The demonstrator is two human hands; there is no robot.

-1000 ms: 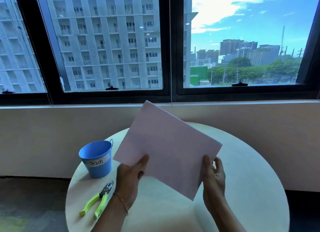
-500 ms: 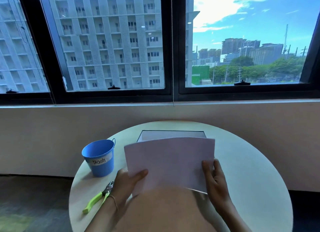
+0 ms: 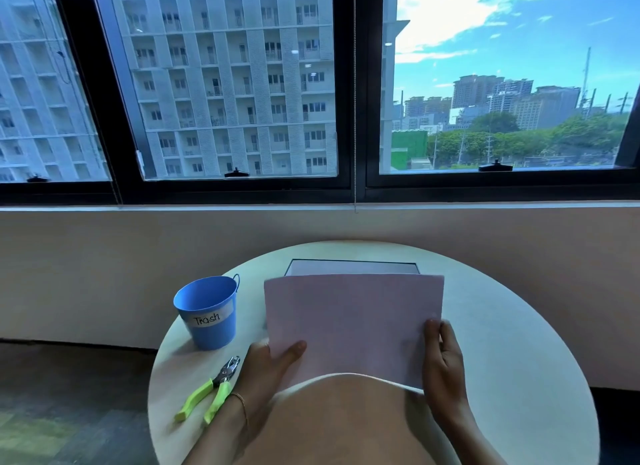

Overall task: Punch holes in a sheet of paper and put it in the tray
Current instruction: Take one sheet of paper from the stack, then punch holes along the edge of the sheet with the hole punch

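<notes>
I hold a pale pink sheet of paper [image 3: 353,322] upright over the round table, its long edges level. My left hand [image 3: 270,364] grips its lower left corner, thumb on the front. My right hand [image 3: 441,357] grips its right edge. Behind the sheet lies a dark-rimmed tray [image 3: 353,264], mostly hidden, with paper inside. A hole punch [image 3: 211,390] with lime-green handles lies on the table left of my left wrist, untouched.
A blue bucket [image 3: 207,312] labelled "Trash" stands at the table's left. The white round table [image 3: 512,343] sits against a low wall under wide windows. My own body covers the table's near middle. Dark floor lies to the left.
The sheet has turned from a tilted diamond pose to level and dropped lower, uncovering the tray's far rim. Both hands kept their hold throughout.
</notes>
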